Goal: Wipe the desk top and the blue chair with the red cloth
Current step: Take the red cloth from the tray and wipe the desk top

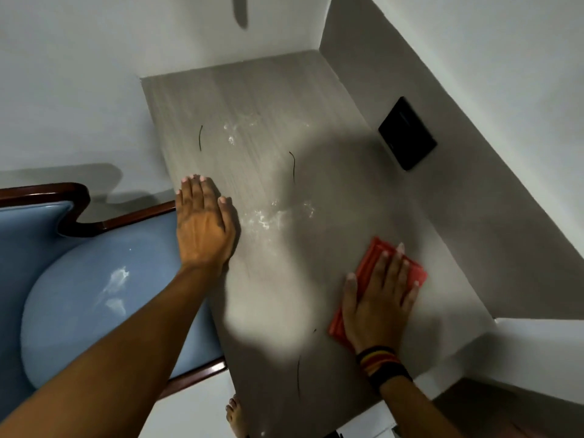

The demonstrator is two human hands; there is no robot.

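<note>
A grey wood-grain desk top (316, 99) fills a wall niche. White powdery smears and a few dark hair-like strands lie on it. My right hand (379, 298) presses flat on the folded red cloth (369, 263) at the desk's right side. Resting flat on the desk's left edge is my left hand (203, 222), fingers together, holding nothing. The blue chair (94, 295), with a dark wooden frame, stands left of the desk, and white smudges mark its seat.
A black wall plate (407, 134) is set in the niche's right wall. White walls close the desk at the back, left and right. A bare foot (235, 415) shows on the pale floor below the desk's front edge.
</note>
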